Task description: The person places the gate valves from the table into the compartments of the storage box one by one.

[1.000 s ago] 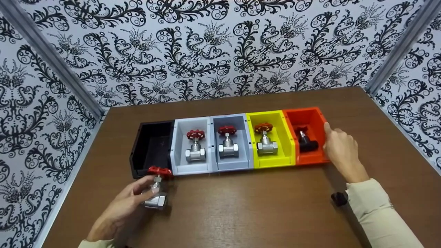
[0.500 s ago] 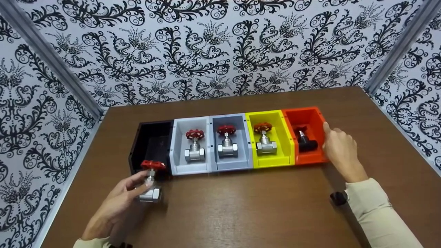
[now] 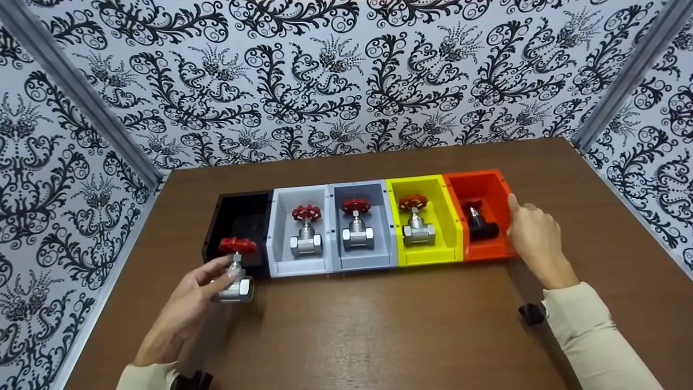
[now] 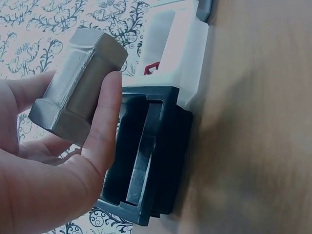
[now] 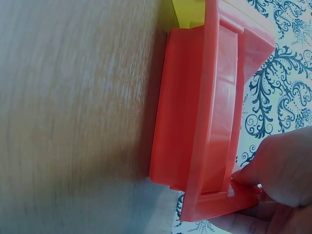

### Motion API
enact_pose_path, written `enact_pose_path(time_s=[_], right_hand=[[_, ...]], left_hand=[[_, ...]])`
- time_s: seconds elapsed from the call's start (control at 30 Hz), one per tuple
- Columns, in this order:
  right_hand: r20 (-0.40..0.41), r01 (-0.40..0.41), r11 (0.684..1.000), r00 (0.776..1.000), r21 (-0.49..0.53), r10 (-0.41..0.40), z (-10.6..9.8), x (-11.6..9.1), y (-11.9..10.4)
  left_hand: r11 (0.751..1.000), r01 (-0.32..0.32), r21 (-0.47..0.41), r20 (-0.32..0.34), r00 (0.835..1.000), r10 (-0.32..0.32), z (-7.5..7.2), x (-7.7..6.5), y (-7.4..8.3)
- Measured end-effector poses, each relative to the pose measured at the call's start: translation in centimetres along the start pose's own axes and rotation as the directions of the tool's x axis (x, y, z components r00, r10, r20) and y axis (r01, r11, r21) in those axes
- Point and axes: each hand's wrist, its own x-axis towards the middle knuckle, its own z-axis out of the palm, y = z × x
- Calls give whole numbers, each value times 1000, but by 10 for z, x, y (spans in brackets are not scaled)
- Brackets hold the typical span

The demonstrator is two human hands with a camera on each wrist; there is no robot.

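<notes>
My left hand [image 3: 184, 303] holds a gate valve [image 3: 236, 290] by its steel body, thumb on the near side. Its red handwheel [image 3: 237, 245] points up and overlaps the front of the black bin [image 3: 214, 216] in the head view. In the left wrist view the valve's hexagonal-ended body [image 4: 78, 83] is seen from below, beside the black bin. At the far right, my right hand [image 3: 536, 238] grips the side wall of the red bin [image 3: 490, 187], thumb on the rim. Inside that bin lies a black-bodied valve [image 3: 482, 227] with a red handwheel.
Between the black and red bins stand a white bin [image 3: 281, 227], a grey bin [image 3: 340, 216] and a yellow bin [image 3: 455, 216], joined in a row. Each holds one steel valve with a red handwheel. Patterned walls [image 3: 346, 81] enclose the brown table [image 3: 352, 325].
My left hand has carried the gate valve up and slightly left, so its handwheel now overlaps the black bin's front. The right hand has stayed on the red bin.
</notes>
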Motion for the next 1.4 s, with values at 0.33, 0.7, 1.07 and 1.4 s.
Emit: enact_pose_path(time_s=[0.33, 0.7, 1.07, 1.4], right_hand=[[24, -16, 1000, 1000, 18, 15, -1, 1, 1], [-7, 12, 1000, 1000, 6, -12, 0, -1, 1], [-11, 14, 1000, 1000, 1, -14, 1, -1, 1], [-4, 14, 1000, 1000, 2, -14, 0, -1, 1]], left_hand=[[998, 25, -60, -8, 1000, -26, 0, 11, 7], [996, 32, -82, -7, 999, -33, 1, 22, 10], [993, 65, -102, -25, 997, -68, 2, 33, 11], [991, 58, -122, -30, 998, -62, 3, 42, 12]])
